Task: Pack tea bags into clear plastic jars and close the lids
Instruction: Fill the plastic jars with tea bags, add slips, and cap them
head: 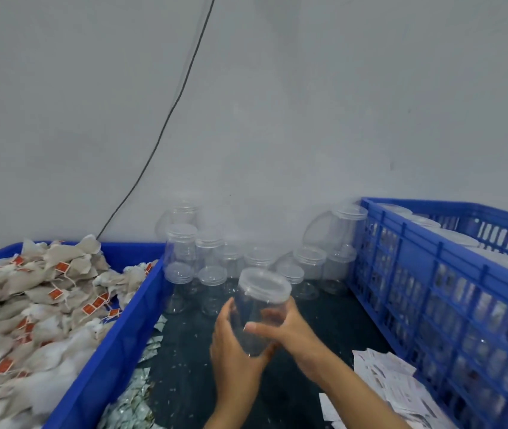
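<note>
Both hands holding empty jar [257,317] above dark table middle; left hand [231,345] cupping base, right hand [283,329] wrapping side; jar axis tilting away, lid [265,284] uppermost, tea bags [29,305] lying left, nearer left hand

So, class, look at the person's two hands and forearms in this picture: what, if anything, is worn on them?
Nothing is worn that shows. The left hand and the right hand are bare, with no gloves, and no rings can be seen. Both forearms are uncovered right down to the bottom edge of the picture: no sleeves, watch or bracelets come into view.
</note>
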Motion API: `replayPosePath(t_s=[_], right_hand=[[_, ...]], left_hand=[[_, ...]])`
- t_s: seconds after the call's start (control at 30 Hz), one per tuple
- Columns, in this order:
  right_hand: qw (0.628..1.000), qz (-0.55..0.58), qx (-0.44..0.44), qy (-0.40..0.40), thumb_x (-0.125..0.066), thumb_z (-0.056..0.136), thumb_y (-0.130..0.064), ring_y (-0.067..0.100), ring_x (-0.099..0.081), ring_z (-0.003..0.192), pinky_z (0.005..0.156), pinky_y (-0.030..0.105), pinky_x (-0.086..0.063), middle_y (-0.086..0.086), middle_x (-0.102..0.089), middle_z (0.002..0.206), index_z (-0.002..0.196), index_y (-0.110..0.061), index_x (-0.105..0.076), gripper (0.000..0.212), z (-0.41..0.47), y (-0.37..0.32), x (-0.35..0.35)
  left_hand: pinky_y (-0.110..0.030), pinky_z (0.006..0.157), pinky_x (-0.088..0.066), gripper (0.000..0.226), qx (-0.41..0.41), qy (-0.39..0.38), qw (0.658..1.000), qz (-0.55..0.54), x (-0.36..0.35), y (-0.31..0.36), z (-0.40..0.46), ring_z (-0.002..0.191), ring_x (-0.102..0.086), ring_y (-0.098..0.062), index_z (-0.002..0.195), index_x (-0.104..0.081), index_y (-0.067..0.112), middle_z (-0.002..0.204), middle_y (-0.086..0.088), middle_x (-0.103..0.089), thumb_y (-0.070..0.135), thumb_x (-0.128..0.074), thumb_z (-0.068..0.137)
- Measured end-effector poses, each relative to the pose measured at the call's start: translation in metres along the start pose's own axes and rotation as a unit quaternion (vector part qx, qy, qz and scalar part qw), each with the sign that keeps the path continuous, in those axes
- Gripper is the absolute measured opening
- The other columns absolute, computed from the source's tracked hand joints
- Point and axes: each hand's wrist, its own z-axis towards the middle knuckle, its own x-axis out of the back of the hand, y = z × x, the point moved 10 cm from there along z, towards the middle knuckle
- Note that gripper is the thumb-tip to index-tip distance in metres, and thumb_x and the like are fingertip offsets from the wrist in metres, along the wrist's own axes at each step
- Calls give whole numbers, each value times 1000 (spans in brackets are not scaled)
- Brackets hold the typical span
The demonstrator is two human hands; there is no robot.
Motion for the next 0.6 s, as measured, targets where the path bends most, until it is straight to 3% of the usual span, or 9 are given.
replayPosePath(t_s=[0.13, 0.3, 0.37, 0.47, 0.53, 0.6], right_hand=[[998, 44, 43, 8, -85, 54, -36, 7, -62, 107, 81, 18, -51, -4, -58, 122, 133, -32, -34, 94, -15, 4, -18], [992, 3, 99, 75, -85, 59, -48, 8, -59, 106, 73, 13, -50, -2, -56, 119, 125, -33, -43, 80, -17, -1, -18], [991, -34, 101, 77, -83, 59, -54, 5, -57, 107, 72, 12, -48, -10, -55, 117, 123, -36, -46, 75, -15, 1, -20], [985, -32, 113, 127, -79, 59, -55, 0, -61, 100, 75, 11, -48, -9, -63, 113, 108, -30, -64, 57, -16, 5, -6], [983, -24, 121, 135, -77, 59, -49, -5, -62, 97, 75, 9, -48, -10, -65, 111, 103, -28, -69, 49, -18, 8, 0], [984, -17, 136, 113, -81, 62, -45, -3, -62, 99, 77, 9, -48, -11, -67, 111, 102, -29, -72, 44, -20, 6, 1]], left_hand=[[-40, 104, -41, 110, -43, -1, 991, 126, 34, -15, -16, 124, -48, -19, 140, -39, 23, 134, 1, -49, 26, -95, 45], [-44, 89, -49, 108, -115, 2, 955, 274, 36, -19, -16, 105, -61, -34, 128, -55, 2, 118, -13, -60, 32, -96, 32], [-39, 92, -46, 108, -132, -14, 947, 291, 30, -22, -11, 108, -60, -31, 131, -52, 3, 121, -11, -59, 40, -92, 37], [-17, 105, -21, 110, -138, -94, 936, 309, 17, -26, -10, 126, -39, -4, 148, -25, 27, 140, 22, -35, 68, -65, 54], [-15, 100, -27, 102, -143, -94, 947, 273, 23, -25, -9, 116, -40, 4, 142, -28, 41, 128, 39, -34, 69, -65, 51], [-18, 94, -39, 99, -112, -105, 969, 193, 30, -24, -9, 106, -50, 4, 133, -35, 50, 117, 40, -47, 61, -77, 44]])
